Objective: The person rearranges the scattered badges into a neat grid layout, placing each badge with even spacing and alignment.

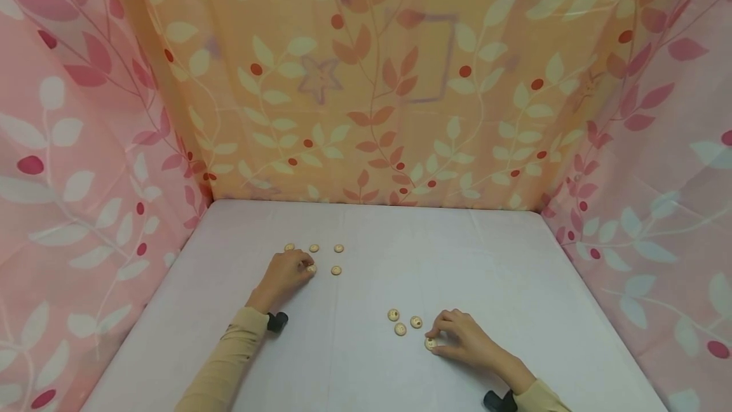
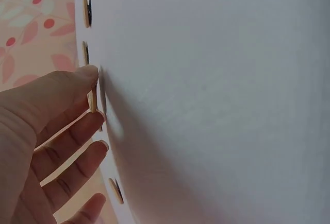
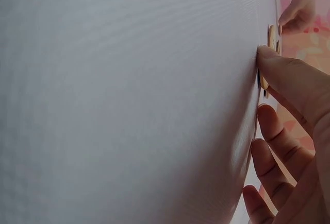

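Note:
My left hand (image 1: 288,272) pinches a small round wooden disc (image 1: 311,269) between thumb and fingertips on the left side of the table. Seen in the left wrist view, that disc (image 2: 93,99) stands edge-on just off the white surface, its shadow beside it. Several like discs lie around this hand, among them one (image 1: 314,248) behind it and another (image 1: 336,270) to its right. Nearer the front right, my right hand (image 1: 466,341) has thumb and finger on a disc (image 1: 431,344) with dark marks on its face. Its other fingers are spread in the right wrist view.
Three loose discs, one (image 1: 416,322) of them closest, lie left of the right hand. A white cloth (image 1: 366,367) covers the table. Flowered curtains (image 1: 366,81) stand at the back and both sides. Each wrist wears a black camera (image 1: 277,322).

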{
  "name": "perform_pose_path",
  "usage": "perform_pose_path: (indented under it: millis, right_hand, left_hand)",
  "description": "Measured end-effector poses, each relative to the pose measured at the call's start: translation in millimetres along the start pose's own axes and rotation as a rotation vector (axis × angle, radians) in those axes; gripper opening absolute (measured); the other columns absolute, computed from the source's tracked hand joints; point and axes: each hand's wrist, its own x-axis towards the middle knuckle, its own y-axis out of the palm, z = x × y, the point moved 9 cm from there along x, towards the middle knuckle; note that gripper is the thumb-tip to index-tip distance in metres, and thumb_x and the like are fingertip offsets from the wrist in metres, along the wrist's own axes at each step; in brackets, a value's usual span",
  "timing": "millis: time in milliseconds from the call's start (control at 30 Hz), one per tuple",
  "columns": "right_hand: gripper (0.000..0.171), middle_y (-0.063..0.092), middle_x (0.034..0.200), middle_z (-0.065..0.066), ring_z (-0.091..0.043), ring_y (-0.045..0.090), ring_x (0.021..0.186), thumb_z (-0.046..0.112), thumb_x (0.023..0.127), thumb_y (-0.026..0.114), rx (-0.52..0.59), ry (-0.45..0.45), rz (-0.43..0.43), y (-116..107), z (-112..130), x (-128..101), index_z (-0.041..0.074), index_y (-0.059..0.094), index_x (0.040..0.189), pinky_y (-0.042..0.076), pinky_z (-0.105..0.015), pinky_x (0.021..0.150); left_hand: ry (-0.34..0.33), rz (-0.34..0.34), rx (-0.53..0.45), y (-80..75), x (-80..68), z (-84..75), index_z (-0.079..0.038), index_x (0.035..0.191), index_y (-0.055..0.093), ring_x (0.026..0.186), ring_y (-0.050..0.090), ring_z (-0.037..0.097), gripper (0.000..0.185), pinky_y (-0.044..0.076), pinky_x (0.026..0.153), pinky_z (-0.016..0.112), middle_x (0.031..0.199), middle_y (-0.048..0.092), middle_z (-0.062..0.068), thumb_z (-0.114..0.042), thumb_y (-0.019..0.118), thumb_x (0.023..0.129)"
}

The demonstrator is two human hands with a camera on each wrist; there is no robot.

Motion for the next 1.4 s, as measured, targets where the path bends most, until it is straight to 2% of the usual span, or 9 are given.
perform_pose_path:
  millis: [367,733,967,1133,1400]
  right_hand:
    - [0.016,0.053,0.094,0.021,-0.001,0.046,0.087,0.039,0.077,0.071,-0.006,0.014,0.009,-1,0,0,0.035,0.063,0.090,0.038,-0.031,0.074]
    - [0.015,0.053,0.094,0.020,-0.002,0.046,0.087,0.038,0.078,0.071,0.010,0.025,0.022,-1,0,0,0.034,0.063,0.091,0.038,-0.031,0.074]
    - [0.017,0.053,0.094,0.022,0.000,0.046,0.087,0.039,0.077,0.072,0.008,0.034,0.021,0,-2,-1,0.036,0.063,0.090,0.038,-0.031,0.075]
    - [0.017,0.053,0.094,0.023,0.001,0.046,0.088,0.040,0.076,0.072,0.006,0.050,0.026,1,-4,-1,0.037,0.063,0.090,0.038,-0.031,0.076]
    - [0.017,0.053,0.094,0.023,0.000,0.046,0.088,0.040,0.076,0.072,0.009,0.069,0.042,2,-5,-1,0.037,0.063,0.090,0.038,-0.031,0.076]
  left_hand:
    - [-0.066,0.054,-0.005,3.1,2.5,7.5,-0.014,0.086,0.070,0.065,0.051,0.009,0.014,0.042,0.065,0.034,0.073,0.060,-0.007,-0.026,0.073,0.078]
    - [-0.085,0.106,0.026,7.9,4.0,10.2,-0.015,0.092,0.070,0.068,0.052,0.010,0.019,0.044,0.067,0.035,0.077,0.060,-0.006,-0.028,0.074,0.078]
    - [-0.059,0.095,0.016,5.9,3.6,9.0,-0.013,0.091,0.070,0.068,0.052,0.009,0.019,0.044,0.064,0.034,0.077,0.060,-0.005,-0.026,0.073,0.079]
    - [-0.053,0.079,0.016,3.6,2.7,6.7,-0.012,0.091,0.070,0.070,0.055,0.012,0.019,0.044,0.066,0.036,0.080,0.062,-0.003,-0.024,0.074,0.077]
    - [-0.008,0.022,0.007,-0.5,3.7,-13.9,-0.010,0.091,0.071,0.076,0.061,0.018,0.023,0.048,0.069,0.038,0.088,0.066,0.002,-0.021,0.078,0.072]
